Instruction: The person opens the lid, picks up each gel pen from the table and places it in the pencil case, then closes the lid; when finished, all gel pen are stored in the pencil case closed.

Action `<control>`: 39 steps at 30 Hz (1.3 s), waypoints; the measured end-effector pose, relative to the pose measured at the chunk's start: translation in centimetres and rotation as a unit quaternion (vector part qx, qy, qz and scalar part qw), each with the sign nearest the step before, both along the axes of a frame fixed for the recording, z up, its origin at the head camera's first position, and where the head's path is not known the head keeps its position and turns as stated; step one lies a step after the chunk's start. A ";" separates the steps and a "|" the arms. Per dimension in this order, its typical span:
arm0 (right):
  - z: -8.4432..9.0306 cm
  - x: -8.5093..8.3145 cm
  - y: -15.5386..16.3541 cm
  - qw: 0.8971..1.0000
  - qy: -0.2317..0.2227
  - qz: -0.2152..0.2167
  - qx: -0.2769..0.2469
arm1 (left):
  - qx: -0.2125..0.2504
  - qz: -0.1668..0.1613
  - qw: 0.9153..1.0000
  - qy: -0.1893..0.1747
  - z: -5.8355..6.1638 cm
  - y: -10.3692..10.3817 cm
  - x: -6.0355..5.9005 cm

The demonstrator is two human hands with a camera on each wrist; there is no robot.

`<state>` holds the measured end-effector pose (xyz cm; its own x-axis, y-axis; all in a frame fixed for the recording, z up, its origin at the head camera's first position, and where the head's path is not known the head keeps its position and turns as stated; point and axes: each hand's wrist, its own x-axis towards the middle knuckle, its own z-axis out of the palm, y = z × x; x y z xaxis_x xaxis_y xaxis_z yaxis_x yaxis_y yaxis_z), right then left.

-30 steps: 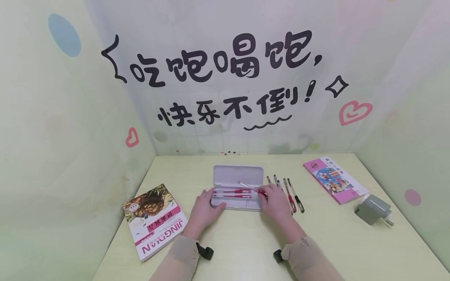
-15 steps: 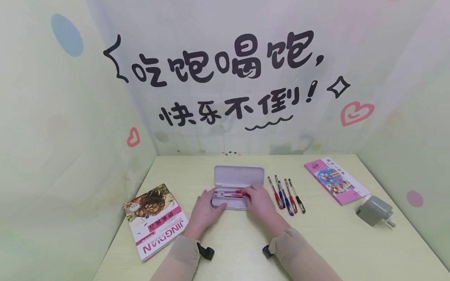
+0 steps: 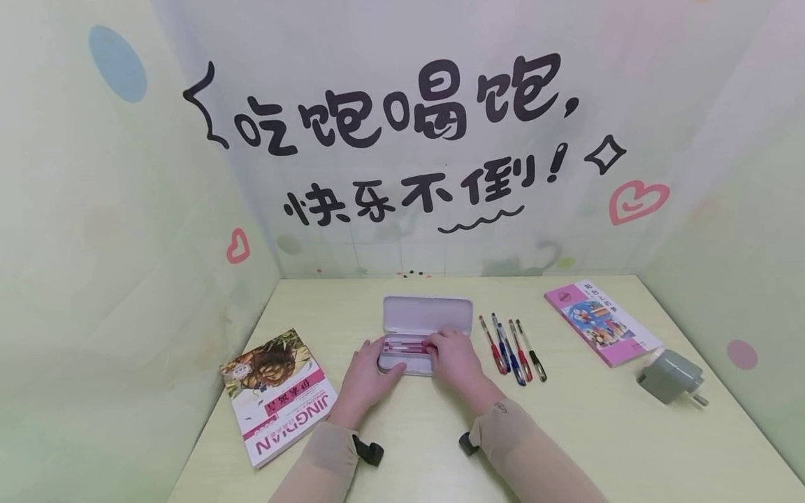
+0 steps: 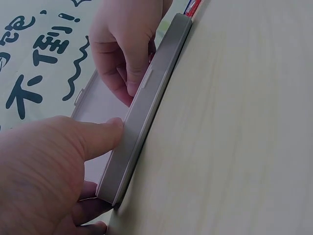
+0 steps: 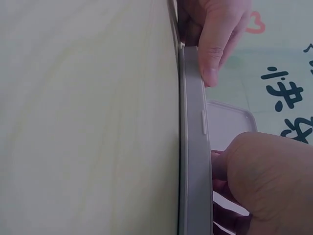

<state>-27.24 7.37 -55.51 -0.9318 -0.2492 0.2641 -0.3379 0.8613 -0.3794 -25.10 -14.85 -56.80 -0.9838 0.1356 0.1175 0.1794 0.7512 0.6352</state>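
A pale pencil case (image 3: 428,314) lies with its lid raised at the middle of the table. My left hand (image 3: 367,379) grips its left end, the thumb on the front rim and the fingers round the corner. Inside the case, red pens (image 3: 405,347) lie side by side. My right hand (image 3: 460,362) reaches in over the right part and pinches a red pen, most of it hidden by the fingers. In the left wrist view, a bit of red shows beside the right hand (image 4: 128,41). The front wall of the case (image 5: 194,147) fills the middle of the right wrist view.
Several red, blue and black pens (image 3: 513,356) lie to the right of the case. A book (image 3: 279,398) lies at the left. A pink book (image 3: 600,323) and a grey pencil sharpener (image 3: 669,377) are at the right. Printed cloth walls surround the table (image 3: 434,447).
My right hand has moved left from the case's right edge into the case, lowering the red pen beside the others. The left hand has stayed on the left end.
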 end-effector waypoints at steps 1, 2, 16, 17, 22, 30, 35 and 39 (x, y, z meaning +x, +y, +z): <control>0.0 -0.1 0.0 1.000 0.001 -0.001 0.004 | 0.001 0.001 1.000 0.000 0.1 0.0 0.0; -0.1 -0.1 -0.1 1.000 0.003 -0.002 0.006 | 0.003 0.001 1.000 -0.001 0.2 0.1 0.1; -0.3 0.4 1.7 0.995 -0.027 -0.050 -0.078 | 0.002 0.007 1.000 -0.011 0.1 0.0 0.0; -0.3 0.4 2.2 0.994 -0.027 -0.058 -0.087 | 0.002 0.008 1.000 -0.012 0.1 0.1 0.0; -0.3 0.7 5.0 0.987 -0.012 -0.089 -0.132 | 0.001 0.010 1.000 -0.015 0.1 0.2 0.1; 0.1 1.9 10.0 0.974 -0.021 -0.158 -0.158 | -0.001 0.008 1.000 -0.013 0.2 0.2 0.1; 0.1 2.5 12.5 0.974 0.006 -0.177 -0.142 | 0.000 0.010 1.000 -0.016 0.2 0.2 0.0; -0.3 2.9 13.9 0.971 0.003 -0.192 -0.139 | -0.001 0.010 1.000 -0.018 0.1 0.2 0.0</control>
